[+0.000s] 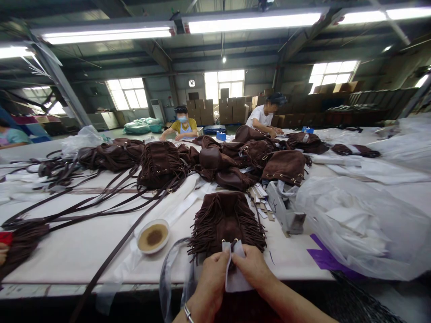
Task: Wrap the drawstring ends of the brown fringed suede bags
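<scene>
A dark brown fringed bag [220, 211] lies on the table edge in front of me, its gold eyelets and cord towards me. My left hand [213, 273] pinches a whitish, thin wrapping sheet [237, 282] between thumb and fingers, close to the eyelets. From the other side, my right hand [252, 267] closes on the same sheet, thumb nearly meeting the left one. The sheet's lower part hangs over the table edge. Part of the bag's cord shows between the two hands, and its ends are hidden. A clear plastic strip [166, 269] loops beside my left wrist.
Brown bags [161, 166] with long straps [111, 206] are heaped across the table [94, 251]. A bowl of brown paste [153, 236] stands left, a grey tape dispenser [286, 215] and plastic bag [357, 224] right. Two co-workers [183, 125] sit opposite; another person's hand [3, 253] shows far left.
</scene>
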`<state>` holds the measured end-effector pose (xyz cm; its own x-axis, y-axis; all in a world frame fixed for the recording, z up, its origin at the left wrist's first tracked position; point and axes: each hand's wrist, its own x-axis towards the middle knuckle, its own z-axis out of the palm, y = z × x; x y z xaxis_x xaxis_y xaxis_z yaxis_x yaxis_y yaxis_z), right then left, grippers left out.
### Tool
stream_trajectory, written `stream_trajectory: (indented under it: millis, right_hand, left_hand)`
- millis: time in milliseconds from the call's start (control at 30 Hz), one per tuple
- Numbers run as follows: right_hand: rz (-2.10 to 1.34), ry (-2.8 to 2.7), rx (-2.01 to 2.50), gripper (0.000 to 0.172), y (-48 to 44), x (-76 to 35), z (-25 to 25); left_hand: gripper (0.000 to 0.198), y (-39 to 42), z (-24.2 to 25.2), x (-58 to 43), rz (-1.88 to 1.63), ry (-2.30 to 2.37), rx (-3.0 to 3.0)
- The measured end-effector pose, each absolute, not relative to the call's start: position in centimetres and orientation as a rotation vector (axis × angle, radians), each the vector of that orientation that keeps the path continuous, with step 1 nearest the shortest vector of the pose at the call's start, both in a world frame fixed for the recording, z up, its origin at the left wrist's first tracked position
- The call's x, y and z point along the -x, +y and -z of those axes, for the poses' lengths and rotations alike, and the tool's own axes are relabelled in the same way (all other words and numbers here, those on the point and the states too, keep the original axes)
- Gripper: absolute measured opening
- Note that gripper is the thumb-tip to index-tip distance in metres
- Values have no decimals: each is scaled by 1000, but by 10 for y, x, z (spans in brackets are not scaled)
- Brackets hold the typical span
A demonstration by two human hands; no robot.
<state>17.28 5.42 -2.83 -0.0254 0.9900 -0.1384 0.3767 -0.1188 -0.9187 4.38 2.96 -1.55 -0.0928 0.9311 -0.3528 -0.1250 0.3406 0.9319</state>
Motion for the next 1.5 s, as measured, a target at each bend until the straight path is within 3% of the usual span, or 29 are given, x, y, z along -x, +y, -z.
stream_trajectory:
  millis: [167,333,633,800,967,1133,1267,1433,1500]
  right_hand:
    - [-969,-1654,1569,21,47,-178,25]
    - [-979,-1653,1501,26,37,-179,24]
    - [-1084,-1508,1442,23,33,-173,23]
    - [-1034,-1569,1477,17,35,-174,26]
    - [-779,-1939,1459,27,25,-175,19]
    - [-675,-2287,1348,17,33,-202,-15]
    - [-622,-2340,982,33,76,-222,-44]
    - [-504,-2868,819,65,119,-208,-48]
    - [-503,-2970,802,65,123,-197,-46]
  left_hand:
    - [56,35,24,-51,-1043,1550,-1044]
    - [56,40,30,-54,-996,1724,-1208]
    - [74,32,14,-51,-1032,1451,-922]
    - [66,23,13,-49,-1002,1178,-807]
    - [63,29,11,-56,-1029,1361,-858]
    - [44,35,19,-55,-1028,1440,-919]
    - [33,32,23,-55,-1033,1488,-956]
    - [30,27,16,-55,-1022,1560,-1031]
    - [29,26,13,-53,-1004,1579,-1055]
